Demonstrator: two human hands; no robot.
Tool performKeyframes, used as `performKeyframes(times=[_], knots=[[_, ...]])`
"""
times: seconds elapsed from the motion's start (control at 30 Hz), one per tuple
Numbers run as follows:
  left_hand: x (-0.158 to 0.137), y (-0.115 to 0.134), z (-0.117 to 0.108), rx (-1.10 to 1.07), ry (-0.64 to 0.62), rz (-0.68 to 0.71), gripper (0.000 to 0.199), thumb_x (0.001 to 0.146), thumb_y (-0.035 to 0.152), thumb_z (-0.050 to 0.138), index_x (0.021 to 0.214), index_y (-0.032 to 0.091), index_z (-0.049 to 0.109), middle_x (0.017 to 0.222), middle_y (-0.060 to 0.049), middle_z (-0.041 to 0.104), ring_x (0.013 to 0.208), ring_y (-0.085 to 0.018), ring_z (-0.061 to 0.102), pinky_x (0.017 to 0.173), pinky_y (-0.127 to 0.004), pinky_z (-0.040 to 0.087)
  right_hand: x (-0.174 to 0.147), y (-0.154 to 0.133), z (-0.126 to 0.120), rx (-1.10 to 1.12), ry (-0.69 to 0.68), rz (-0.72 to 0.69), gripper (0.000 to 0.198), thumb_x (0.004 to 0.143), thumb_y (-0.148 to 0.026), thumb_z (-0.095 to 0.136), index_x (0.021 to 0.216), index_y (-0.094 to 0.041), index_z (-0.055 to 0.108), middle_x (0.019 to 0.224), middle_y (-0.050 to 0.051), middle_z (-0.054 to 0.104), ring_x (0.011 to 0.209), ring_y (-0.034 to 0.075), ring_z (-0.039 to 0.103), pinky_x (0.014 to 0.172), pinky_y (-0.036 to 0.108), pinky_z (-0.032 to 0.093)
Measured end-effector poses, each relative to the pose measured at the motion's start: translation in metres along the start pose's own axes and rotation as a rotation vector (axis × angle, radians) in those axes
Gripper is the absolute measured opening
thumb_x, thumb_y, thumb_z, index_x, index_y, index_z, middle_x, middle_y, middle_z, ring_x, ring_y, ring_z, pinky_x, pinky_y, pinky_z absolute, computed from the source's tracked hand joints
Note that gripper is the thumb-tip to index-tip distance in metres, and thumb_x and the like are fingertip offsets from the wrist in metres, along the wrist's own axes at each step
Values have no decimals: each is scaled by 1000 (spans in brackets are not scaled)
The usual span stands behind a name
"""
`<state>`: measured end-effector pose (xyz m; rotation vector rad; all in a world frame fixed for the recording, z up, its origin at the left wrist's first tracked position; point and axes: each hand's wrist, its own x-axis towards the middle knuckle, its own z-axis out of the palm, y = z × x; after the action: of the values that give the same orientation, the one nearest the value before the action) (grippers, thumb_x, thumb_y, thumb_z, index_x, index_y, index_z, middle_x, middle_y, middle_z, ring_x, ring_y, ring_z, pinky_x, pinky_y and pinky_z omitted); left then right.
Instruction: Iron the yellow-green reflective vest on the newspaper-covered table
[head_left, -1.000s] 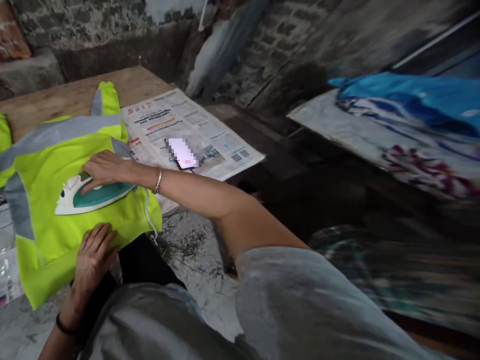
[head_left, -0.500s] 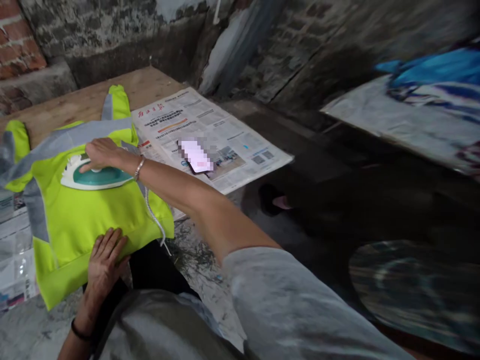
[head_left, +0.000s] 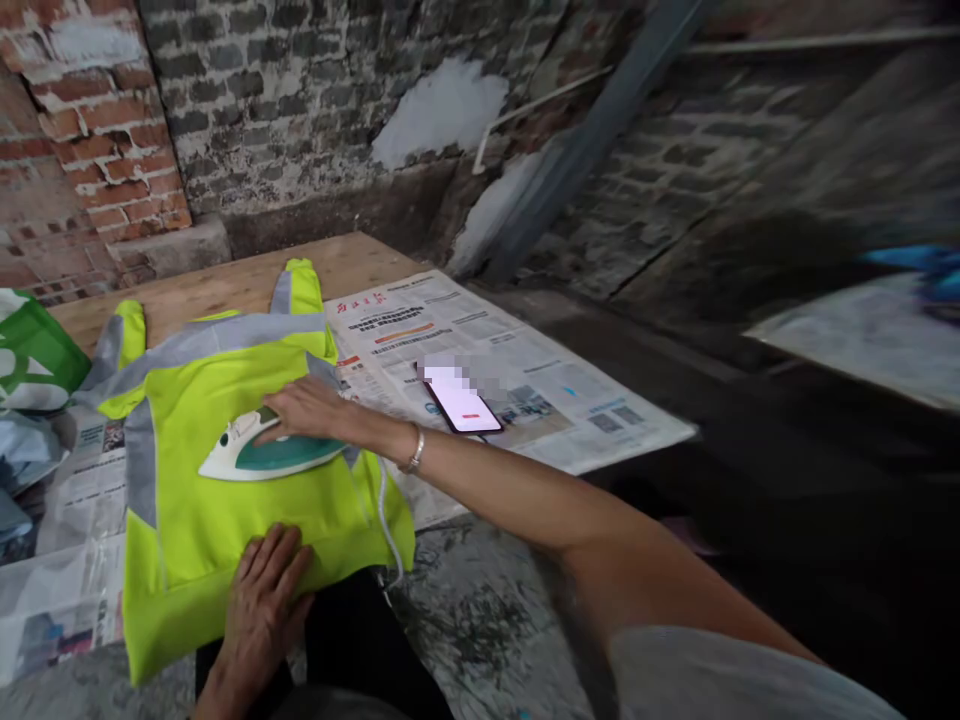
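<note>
A neon yellow and grey jacket (head_left: 217, 540) lies spread on the newspaper-covered table, its sleeves pointing to the far side. On the middle of it rests a white and green clothes iron (head_left: 281, 454), tip toward the left. My right hand (head_left: 304, 408) is closed around the iron's handle. Near the jacket's bottom hem, my left hand (head_left: 266, 590) lies flat on the fabric with its fingers stretched out. A white cord (head_left: 384, 510) hangs along the right side of the jacket.
Right of the jacket, a phone (head_left: 461, 398) with a lit screen lies on newspaper (head_left: 585, 420). A green and white bag (head_left: 37, 355) stands at the left. Behind the wooden board (head_left: 360, 258) rises a brick wall (head_left: 255, 120). Another table (head_left: 862, 335) with blue cloth is at the far right.
The view has swung left and up, so everything appears lower and further right. On the jacket, the iron has moved slightly toward the hem in my right hand. My left hand stays at the hem.
</note>
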<state>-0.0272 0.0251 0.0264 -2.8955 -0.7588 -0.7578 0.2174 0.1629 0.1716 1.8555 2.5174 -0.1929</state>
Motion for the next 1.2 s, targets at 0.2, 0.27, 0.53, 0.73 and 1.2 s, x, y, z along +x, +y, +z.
performKeyframes(times=[0.2,0.27,0.53,0.73,1.2], knots=[[3,1,-1,-13,22,-5,37,98,21,58,135,21,63,145,-8,64,137,-26,59,106,-44,55,89,46,-11,-48,115,79,60,96,-70,69,117,-14,74,112,18,72,112,31,66,84,29,45],[4,2,0,-2,43,-3,35,99,22,57,134,22,64,143,-7,66,136,-25,60,105,-42,55,116,59,-17,-37,138,97,59,98,-67,68,119,-13,73,117,19,70,116,31,63,89,30,44],[6,1,-1,11,75,-3,32,102,23,52,131,23,66,140,-5,68,132,-24,62,104,-40,54,128,63,-25,47,40,94,56,93,-68,75,110,-14,77,112,15,73,105,28,68,79,28,45],[1,-10,6,29,107,37,37,101,20,52,136,20,62,141,-9,67,132,-27,63,105,-42,52,42,13,-16,73,-22,-15,50,88,-70,78,98,-21,78,101,8,76,98,26,71,68,27,44],[8,-15,6,96,175,95,33,102,18,48,132,18,63,137,-8,70,127,-26,66,103,-40,50,17,-22,-3,24,110,7,59,98,-73,65,109,-16,74,102,13,74,104,30,71,80,32,51]])
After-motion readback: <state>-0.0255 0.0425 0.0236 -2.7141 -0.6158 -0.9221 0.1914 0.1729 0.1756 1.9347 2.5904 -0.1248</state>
